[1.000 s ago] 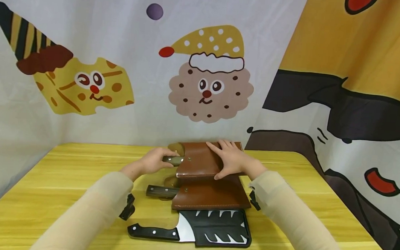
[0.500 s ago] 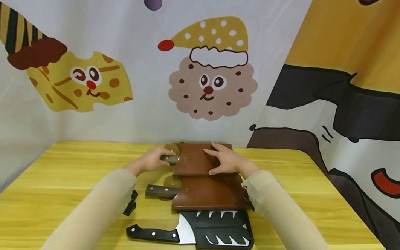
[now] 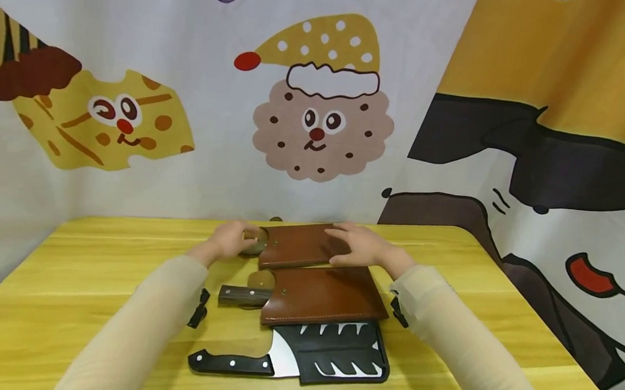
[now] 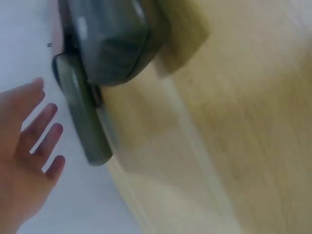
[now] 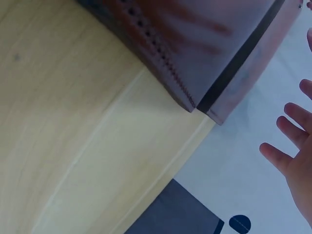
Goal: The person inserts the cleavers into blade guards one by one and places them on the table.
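At the back of the table lies a cleaver in a brown leather sheath (image 3: 299, 245), its handle (image 3: 252, 249) pointing left. My left hand (image 3: 229, 239) is just beside that handle, and in the left wrist view its fingers stand straight and apart from it. My right hand (image 3: 364, 246) hovers at the sheath's right end, fingers spread, off the leather in the right wrist view. In front lies a second cleaver in a matching brown sheath (image 3: 324, 294), with a dark wooden handle (image 3: 238, 296). Nearest is a black-handled cleaver (image 3: 285, 355) in a black sheath (image 3: 341, 355).
The three cleavers lie in a column on a yellow wood-grain table (image 3: 110, 302), all handles to the left. Behind the back edge hangs a white cartoon-printed cloth (image 3: 218, 172), close to the far cleaver.
The far cleaver has come down onto the table, a little further left and overlapping the middle one less. My left hand has let go of its handle; my right hand has lifted off the sheath.
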### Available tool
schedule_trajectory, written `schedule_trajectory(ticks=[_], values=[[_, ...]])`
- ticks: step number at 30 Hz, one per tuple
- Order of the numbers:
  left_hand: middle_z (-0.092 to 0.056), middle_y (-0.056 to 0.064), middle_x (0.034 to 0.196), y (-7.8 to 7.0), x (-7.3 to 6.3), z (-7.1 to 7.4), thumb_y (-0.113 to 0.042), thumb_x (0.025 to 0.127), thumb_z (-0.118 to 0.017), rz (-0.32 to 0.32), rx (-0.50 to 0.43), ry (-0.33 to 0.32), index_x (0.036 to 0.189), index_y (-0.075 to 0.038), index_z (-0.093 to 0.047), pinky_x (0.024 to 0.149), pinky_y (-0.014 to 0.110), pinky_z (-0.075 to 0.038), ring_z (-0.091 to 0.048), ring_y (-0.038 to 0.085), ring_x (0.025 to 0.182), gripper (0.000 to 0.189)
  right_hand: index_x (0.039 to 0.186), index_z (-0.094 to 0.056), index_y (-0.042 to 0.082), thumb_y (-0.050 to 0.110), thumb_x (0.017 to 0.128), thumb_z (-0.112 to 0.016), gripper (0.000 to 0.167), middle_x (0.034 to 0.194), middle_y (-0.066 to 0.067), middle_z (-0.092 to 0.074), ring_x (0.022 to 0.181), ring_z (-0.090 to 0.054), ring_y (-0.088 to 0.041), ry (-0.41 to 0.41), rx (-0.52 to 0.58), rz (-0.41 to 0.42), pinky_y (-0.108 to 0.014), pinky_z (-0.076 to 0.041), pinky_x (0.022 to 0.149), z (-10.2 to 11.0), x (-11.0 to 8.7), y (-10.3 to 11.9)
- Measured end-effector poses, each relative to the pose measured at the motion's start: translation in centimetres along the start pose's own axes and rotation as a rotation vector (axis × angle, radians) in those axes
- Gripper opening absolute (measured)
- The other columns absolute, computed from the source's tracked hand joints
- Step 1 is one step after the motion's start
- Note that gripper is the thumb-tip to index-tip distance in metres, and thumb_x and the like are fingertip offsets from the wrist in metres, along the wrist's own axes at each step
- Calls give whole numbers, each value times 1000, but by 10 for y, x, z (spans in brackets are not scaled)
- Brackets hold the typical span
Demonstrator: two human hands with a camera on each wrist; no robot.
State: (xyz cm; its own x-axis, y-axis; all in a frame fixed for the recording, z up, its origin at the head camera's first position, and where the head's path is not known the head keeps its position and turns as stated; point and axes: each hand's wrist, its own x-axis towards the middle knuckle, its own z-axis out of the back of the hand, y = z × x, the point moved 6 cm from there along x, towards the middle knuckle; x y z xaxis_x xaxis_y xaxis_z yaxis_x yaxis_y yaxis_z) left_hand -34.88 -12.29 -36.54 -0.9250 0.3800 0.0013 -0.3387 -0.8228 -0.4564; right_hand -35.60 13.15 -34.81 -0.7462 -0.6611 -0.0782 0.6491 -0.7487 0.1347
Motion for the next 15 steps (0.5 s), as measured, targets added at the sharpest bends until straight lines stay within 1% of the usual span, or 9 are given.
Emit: schedule_trajectory(ticks=[3, 7, 10, 13, 15], values=[[-49, 23, 136, 1, -4, 5, -25, 97, -49, 21, -5, -10, 134, 0, -49, 102, 55, -35, -44, 42, 125, 44, 143, -39, 10, 48, 86, -61, 72, 147, -19, -35, 134, -35, -38, -9, 4, -13, -53, -30, 107, 1, -4, -3], [-45, 24, 139, 1, -11, 9, -31, 99, -44, 8, -7, -37, 137, 2, -43, 104, 56, -31, -40, 43, 128, 51, 143, -39, 10, 50, 87, -58, 71, 146, -20, -37, 134, -34, -40, -28, 10, -27, -55, -29, 107, 2, -11, -7], [-42, 25, 141, -1, -20, 12, -36, 99, -42, -1, -14, -55, 139, 2, -40, 107, 59, -26, -36, 44, 130, 55, 144, -38, 11, 52, 88, -56, 71, 146, -21, -36, 135, -33, -40, -30, 17, -46, -57, -27, 107, 0, -18, -10], [-36, 26, 145, 0, -30, 13, -43, 98, -41, 14, -38, -59, 143, 0, -35, 108, 61, -19, -29, 46, 133, 62, 144, -37, 12, 53, 89, -52, 70, 148, -21, -34, 136, -31, -41, -33, 33, -66, -60, -24, 107, -2, -26, -14], [-30, 27, 147, 2, -37, 13, -48, 97, -39, 27, -54, -61, 145, -2, -31, 107, 64, -15, -23, 48, 135, 67, 145, -36, 12, 54, 90, -50, 71, 148, -20, -33, 136, -30, -41, -37, 50, -80, -63, -21, 107, -3, -32, -16]])
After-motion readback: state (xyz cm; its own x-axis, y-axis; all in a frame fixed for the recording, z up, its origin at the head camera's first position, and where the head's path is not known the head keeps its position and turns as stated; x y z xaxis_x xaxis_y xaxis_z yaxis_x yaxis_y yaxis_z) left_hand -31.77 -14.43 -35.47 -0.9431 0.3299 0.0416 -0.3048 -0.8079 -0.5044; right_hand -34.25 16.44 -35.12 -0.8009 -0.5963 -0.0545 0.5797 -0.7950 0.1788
